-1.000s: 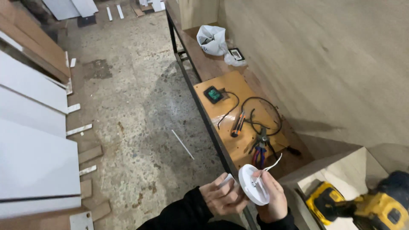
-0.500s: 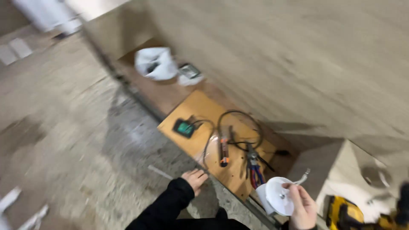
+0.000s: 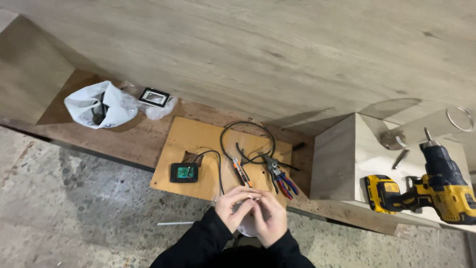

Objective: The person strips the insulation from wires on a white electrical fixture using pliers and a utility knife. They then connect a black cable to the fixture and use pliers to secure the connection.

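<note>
At six o'clock, over the worktop (image 3: 124, 141) edge, the left hand (image 3: 237, 206) and right hand (image 3: 268, 217) cup a small white round fitting (image 3: 245, 229), seemingly light, stiff plastic, best gripped by its rim.

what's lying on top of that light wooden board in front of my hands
On the wooden board: a small black device, a looped black cable, a utility knife, pliers. Both hands cover its near edge.

Both hands raised together at lower centre, black sleeves converging from below. Left hand (image 3: 237, 207) cupped, fingers curled inward; right hand (image 3: 270, 217) overlapping it, knuckles up, fingertips meeting.
</note>
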